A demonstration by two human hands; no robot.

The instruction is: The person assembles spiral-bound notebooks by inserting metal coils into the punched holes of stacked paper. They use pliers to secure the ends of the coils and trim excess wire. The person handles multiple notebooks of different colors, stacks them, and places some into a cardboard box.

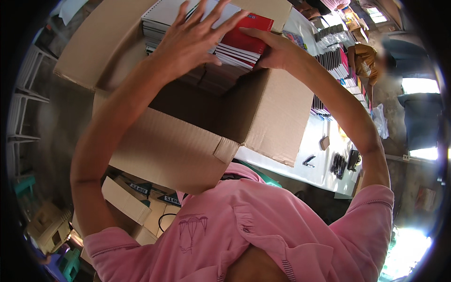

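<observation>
Notebook stack, red-topped, lies in the carton at your nearer right hand's ten o'clock, thumb touching, grip unclear; your left hand's fingers spread wide, at its nine o'clock.

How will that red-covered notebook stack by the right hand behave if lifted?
The red-covered notebook stack is probably heavy for its size: several layers of paper show. With no band visible around it, the notebooks may slide apart. Each may flex, since the edges look thin.
</observation>
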